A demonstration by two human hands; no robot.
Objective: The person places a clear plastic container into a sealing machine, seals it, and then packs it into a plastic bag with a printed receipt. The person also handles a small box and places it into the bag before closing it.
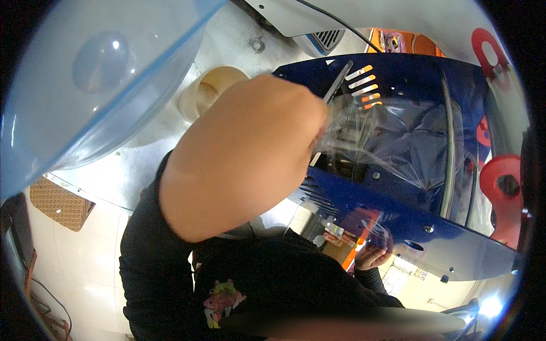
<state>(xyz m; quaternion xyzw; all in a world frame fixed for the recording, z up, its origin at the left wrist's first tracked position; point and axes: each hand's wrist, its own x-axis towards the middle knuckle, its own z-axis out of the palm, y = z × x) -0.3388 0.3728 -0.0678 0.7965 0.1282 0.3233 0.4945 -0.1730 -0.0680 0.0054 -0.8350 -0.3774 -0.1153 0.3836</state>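
Note:
My left hand point(309, 128) is curled closed at the near-left side of a dark blue metal housing point(409, 68). Its forearm crosses the middle of the view and hides most of the fingers. Clear plastic film point(420, 140) runs in creases from the fingertips across the housing's opening, so the hand appears to grip it. A narrow grey bar point(339, 81) rises just beyond the knuckles; whether I hold it is hidden. My right hand point(371, 258) is low at the right, by the lower edge of the blue side panel point(426, 238), fingers bent; what it touches is unclear.
A metal roller bar point(448, 145) crosses the housing. Red shaped pieces point(503, 183) stand at the far right. Beside my left forearm are a cream cup point(207, 93) and a large translucent bluish container point(106, 98) on a metal worktop point(162, 147). A woven basket point(59, 202) sits below.

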